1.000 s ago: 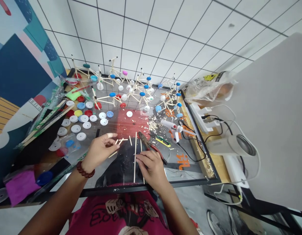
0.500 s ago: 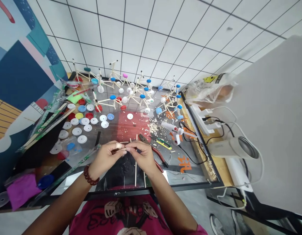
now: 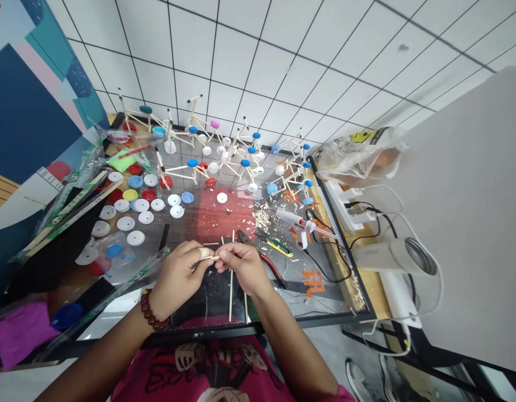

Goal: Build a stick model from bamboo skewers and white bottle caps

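Note:
My left hand (image 3: 179,277) is closed in a pinch on a short thin wooden stick (image 3: 209,257) above the front of the table. The fingertips of my right hand (image 3: 242,268) close on the stick's right end, so both hands meet there. Long wooden sticks (image 3: 230,298) lie on the table under my right hand. Just beyond that hand are pliers with red-brown handles (image 3: 273,269), partly hidden. A yellow and green utility knife (image 3: 280,247) rests to their right.
A white glue gun (image 3: 297,221) with a black cord lies at the right, near wood crumbs (image 3: 266,218). Small stick models with bottle-cap wheels (image 3: 245,163) line the back. Loose bottle caps (image 3: 126,224) and wrapped sticks (image 3: 69,215) cover the left. A power strip (image 3: 348,206) lies beyond the right edge.
The view has shifted slightly. My right fingers have turned a little around the stick's end, and the short stick shows more clearly between my hands.

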A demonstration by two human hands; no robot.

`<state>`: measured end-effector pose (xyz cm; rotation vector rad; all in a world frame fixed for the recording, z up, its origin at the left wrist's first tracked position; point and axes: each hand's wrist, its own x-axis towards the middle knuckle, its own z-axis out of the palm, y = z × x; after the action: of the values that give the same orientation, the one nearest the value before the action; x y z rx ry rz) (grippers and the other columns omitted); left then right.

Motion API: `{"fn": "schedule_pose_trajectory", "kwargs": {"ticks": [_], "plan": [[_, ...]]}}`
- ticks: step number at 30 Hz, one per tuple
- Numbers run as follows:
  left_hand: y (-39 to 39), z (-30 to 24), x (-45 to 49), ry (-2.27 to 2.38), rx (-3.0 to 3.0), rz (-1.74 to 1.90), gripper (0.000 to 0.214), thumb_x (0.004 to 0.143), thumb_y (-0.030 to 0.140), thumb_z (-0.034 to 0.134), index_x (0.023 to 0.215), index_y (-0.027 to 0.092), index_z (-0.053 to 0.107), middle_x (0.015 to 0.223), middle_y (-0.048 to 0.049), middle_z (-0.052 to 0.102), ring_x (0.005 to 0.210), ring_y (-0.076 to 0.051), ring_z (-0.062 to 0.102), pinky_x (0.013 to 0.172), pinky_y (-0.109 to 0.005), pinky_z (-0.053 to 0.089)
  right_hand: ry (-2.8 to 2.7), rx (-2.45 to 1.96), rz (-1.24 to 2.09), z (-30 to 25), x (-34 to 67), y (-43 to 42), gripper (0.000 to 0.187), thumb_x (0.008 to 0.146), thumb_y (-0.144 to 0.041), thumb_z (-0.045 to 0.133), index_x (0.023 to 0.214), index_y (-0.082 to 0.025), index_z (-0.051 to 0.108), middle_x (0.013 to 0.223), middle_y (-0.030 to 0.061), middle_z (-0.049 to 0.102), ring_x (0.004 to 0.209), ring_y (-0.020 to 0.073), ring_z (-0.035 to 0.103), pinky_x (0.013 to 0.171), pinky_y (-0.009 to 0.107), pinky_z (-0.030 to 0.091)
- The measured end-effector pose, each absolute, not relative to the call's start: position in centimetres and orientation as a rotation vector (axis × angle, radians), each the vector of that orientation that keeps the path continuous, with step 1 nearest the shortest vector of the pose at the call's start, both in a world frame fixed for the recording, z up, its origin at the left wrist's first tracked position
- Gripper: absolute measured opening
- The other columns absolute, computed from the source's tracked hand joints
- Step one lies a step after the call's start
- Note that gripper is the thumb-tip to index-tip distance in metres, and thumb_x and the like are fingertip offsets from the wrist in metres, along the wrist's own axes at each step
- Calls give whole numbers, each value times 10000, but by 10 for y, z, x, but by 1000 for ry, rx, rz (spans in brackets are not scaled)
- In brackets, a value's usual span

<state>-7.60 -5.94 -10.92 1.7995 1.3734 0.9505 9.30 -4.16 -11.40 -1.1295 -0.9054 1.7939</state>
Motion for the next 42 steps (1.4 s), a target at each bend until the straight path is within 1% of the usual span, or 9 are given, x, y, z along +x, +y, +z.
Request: {"fn": "schedule_pose_trajectory", "kwargs": {"ticks": [6,11,15,19,23,28,32,39,42], "plan": [[-58,-112,-80,1353,1499,888,199,897,304,562,989,214,714,1018,-58,722,954,-197,647,868,-312,465,-1060,-1218,1666,-112,102,-41,210,739,-380,762,828,-193,727,753,13,703,621,120,616,610,255,522],[-56,-110,-79,1262,1004,945,387,856,375,605,1192,183,618,859,-38,698,761,-160,627,729,-299,489,-1857,-1477,877,-104,142,-57,134,886,-304,608,849,-204,688,853,51,679,759,176,628,704,308,496],[-52,-102,-77,1121,612,1001,614,711,339,766,1252,173,528,750,5,668,652,-124,605,618,-248,472,-2010,-1749,291,-112,189,-80,211,878,-411,622,904,-202,623,992,97,624,908,250,613,776,391,503],[-50,-101,-77,1117,543,988,481,609,278,843,1023,163,627,734,-4,681,628,-120,624,583,-228,463,-2170,-1734,344,-126,212,-98,305,845,-463,663,961,-199,563,1041,104,588,929,252,605,783,400,527],[-51,-105,-78,1105,515,970,313,614,264,845,848,145,676,689,-6,672,588,-94,602,567,-209,457,-2314,-1678,293,-129,208,-99,116,898,-313,587,898,-197,591,1075,109,546,930,243,594,810,413,529],[-51,-108,-81,1057,470,953,309,657,289,828,901,149,701,770,-41,710,639,-109,631,608,-222,494,-2408,-1743,173,-125,200,-91,114,869,-220,535,784,-169,590,991,119,546,835,232,595,767,405,536],[-52,-108,-82,1017,493,961,318,679,291,813,948,156,710,763,-32,685,619,-105,608,575,-217,476,-2355,-1804,174,-128,202,-89,213,878,-312,554,726,-170,597,935,106,537,684,182,575,613,328,511],[-54,-112,-80,980,565,982,266,732,286,770,973,186,719,756,-17,663,602,-92,565,552,-217,427,-2078,-1629,732,-105,195,-93,288,931,-320,484,676,-195,532,832,54,558,674,151,567,590,261,492],[-55,-113,-80,1008,586,999,275,719,285,779,972,189,726,769,-21,673,610,-95,570,554,-223,422,-2091,-1618,724,-100,192,-94,234,928,-291,474,737,-188,561,894,67,564,717,155,580,618,264,503]]}}
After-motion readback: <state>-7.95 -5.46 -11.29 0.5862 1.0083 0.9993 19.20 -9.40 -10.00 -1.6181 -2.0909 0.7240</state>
